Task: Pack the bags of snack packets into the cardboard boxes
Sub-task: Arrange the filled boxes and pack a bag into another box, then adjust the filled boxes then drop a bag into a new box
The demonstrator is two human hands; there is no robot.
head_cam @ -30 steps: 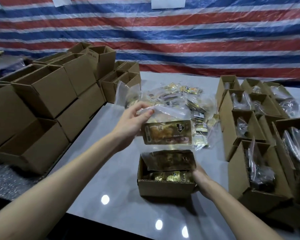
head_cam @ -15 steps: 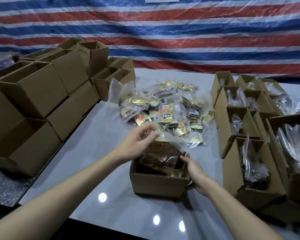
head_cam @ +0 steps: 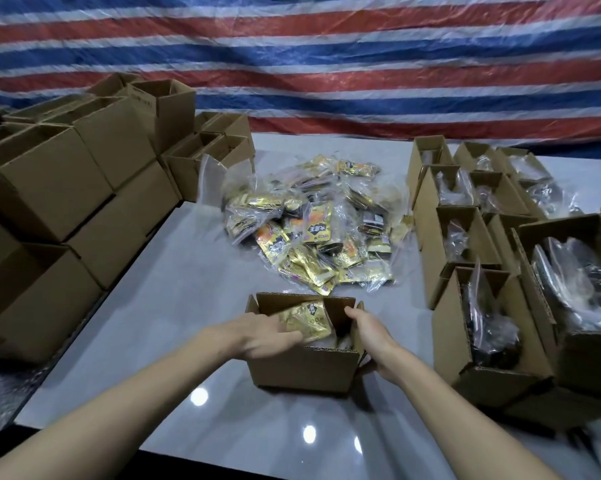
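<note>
Open cardboard box [head_cam: 304, 367] stood at near table [head_cam: 174, 292] edge. Left hand [head_cam: 261, 336] reached inside, fingers pressed flat on gold snack bag [head_cam: 306, 322] lying in box. Right hand [head_cam: 370, 332] gripped box's right wall. Loose bagged packets [head_cam: 309, 226] heaped just behind. Filled boxes [head_cam: 482, 327] ranked right; empty boxes [head_cam: 60, 202] stacked left.

One open cardboard box [head_cam: 306, 367] stands at the table's [head_cam: 174, 306] near centre, holding at least one gold snack packet [head_cam: 304, 320]. Two hands are at it. Behind it lies one heap of bagged packets [head_cam: 312, 226], too many to count. Right of it, at least nine filled boxes [head_cam: 489, 341]. Left of it, roughly ten empty boxes [head_cam: 53, 188]; exact count unclear.
</note>
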